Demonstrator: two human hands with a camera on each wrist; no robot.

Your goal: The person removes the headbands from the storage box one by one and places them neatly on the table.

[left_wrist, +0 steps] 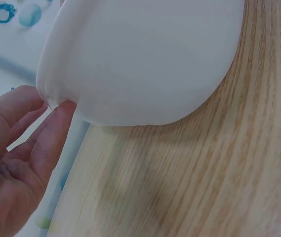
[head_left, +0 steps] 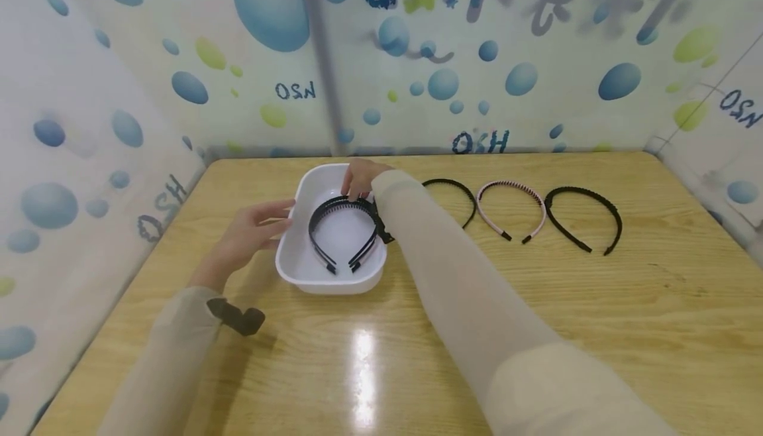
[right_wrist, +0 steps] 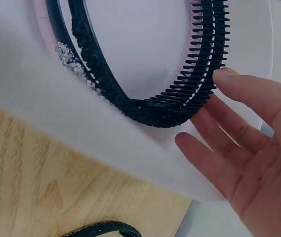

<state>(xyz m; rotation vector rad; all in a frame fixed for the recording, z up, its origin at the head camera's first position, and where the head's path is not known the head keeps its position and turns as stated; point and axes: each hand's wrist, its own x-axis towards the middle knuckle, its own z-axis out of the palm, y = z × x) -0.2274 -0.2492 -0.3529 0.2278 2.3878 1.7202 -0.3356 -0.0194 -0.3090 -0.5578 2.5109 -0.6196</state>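
Note:
A white plastic basin (head_left: 292,270) holds several stacked headbands (head_left: 316,230), mostly black. In the right wrist view, a black toothed headband (right_wrist: 204,64), pink bands and a strip of clear beads (right_wrist: 73,64) show in the stack. My right hand (head_left: 362,176) reaches into the basin's far side. Its thumb and fingers pinch the stack's curved top at the toothed headband. My left hand (head_left: 253,230) touches the basin's left side, fingers mostly straight; in the left wrist view the fingertips (left_wrist: 68,104) rest against the wall near the rim.
Right of the basin, a thin black headband (head_left: 467,194), a pink headband (head_left: 512,184) and a braided-looking black headband (head_left: 616,214) lie in a row on the wooden table (head_left: 596,330). A bubble-patterned wall covering (head_left: 405,118) rises behind the table's far edge.

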